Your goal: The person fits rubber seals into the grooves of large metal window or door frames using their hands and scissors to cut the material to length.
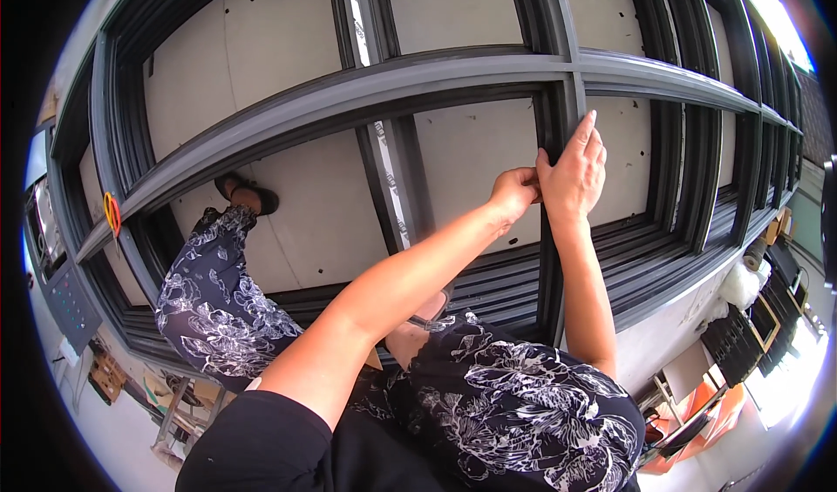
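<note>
Orange scissors [112, 214] hung on the frame's far-left edge, well left of the fingers, black sandal [248, 195] on the pale panel [471, 152] left of them, orange tray [697, 418] far below-right, white bundle [743, 284] right.

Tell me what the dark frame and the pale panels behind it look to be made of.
Dark frame: grey profile with ridged channels and a dull sheen, likely painted or coated metal. Pale panels: flat matt off-white board with small dark specks, possibly cement or plaster board; unsure.
</note>
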Motion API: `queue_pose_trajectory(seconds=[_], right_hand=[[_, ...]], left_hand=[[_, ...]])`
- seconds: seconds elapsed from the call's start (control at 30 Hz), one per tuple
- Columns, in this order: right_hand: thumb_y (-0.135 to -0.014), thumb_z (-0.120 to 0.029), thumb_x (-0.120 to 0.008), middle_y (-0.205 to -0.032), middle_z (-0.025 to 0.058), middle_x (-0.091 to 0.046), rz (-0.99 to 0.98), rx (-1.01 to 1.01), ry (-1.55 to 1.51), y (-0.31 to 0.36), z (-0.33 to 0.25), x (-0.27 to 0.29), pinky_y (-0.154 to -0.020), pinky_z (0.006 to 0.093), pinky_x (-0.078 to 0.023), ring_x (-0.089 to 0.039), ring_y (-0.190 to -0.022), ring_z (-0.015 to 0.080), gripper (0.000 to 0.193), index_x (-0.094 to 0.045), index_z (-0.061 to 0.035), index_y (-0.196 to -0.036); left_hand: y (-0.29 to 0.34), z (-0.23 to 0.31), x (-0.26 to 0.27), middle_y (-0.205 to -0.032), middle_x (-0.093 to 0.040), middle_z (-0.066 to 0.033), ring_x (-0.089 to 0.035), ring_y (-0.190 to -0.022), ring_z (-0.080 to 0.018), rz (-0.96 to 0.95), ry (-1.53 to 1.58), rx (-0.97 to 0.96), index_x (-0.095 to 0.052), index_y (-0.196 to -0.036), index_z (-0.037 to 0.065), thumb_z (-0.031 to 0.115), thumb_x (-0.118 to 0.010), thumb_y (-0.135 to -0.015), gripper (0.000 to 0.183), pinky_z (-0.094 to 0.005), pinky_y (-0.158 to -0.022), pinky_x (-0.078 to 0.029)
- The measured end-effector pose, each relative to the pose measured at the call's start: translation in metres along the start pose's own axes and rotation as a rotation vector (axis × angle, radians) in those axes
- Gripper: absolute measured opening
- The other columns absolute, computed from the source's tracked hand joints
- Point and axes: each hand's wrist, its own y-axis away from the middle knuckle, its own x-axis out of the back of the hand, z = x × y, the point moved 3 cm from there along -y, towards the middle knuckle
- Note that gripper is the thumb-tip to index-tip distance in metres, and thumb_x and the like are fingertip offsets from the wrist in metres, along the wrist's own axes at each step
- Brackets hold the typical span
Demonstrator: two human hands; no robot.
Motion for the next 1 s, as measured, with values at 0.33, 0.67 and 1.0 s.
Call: queue_pose_trajectory(seconds=[0.33, 0.67, 1.0], right_hand=[[-0.070, -0.013, -0.075, -0.123, 0.0183, -0.055, 0.022, 0.026, 0.126, -0.015, 0.005, -0.026, -0.082, 0.0375, -0.053, -0.060, -0.101, 0.0320, 0.094, -0.027, 0.0039, -0.149], [-0.074, -0.021, -0.077, -0.117, 0.0200, -0.059, 0.047, 0.017, 0.214, -0.029, -0.001, -0.020, -0.086, 0.0384, -0.054, -0.062, -0.104, 0.0332, 0.090, -0.030, 0.0042, -0.146], [-0.077, -0.031, -0.079, -0.112, 0.0173, -0.062, 0.034, 0.025, 0.213, -0.066, -0.011, -0.026, -0.079, 0.0356, -0.057, -0.065, -0.099, 0.0302, 0.084, -0.037, 0.0097, -0.137]], left_hand=[[0.009, -0.006, -0.001, -0.124, -0.064, -0.0133, -0.062, -0.116, -0.0221, 0.041, 0.079, 0.050, -0.056, -0.132, -0.005, -0.001, -0.047, -0.096, 0.036, -0.0327, -0.107, -0.048], [0.016, -0.027, -0.014, -0.128, -0.061, -0.0138, -0.059, -0.121, -0.0210, 0.001, 0.254, 0.004, -0.048, -0.137, -0.007, -0.005, -0.041, -0.097, 0.041, -0.0329, -0.112, -0.044], [0.017, -0.027, -0.014, -0.137, -0.056, -0.0146, -0.054, -0.128, -0.0216, -0.008, 0.259, 0.042, -0.045, -0.140, -0.006, -0.008, -0.035, -0.094, 0.047, -0.0338, -0.115, -0.041]])
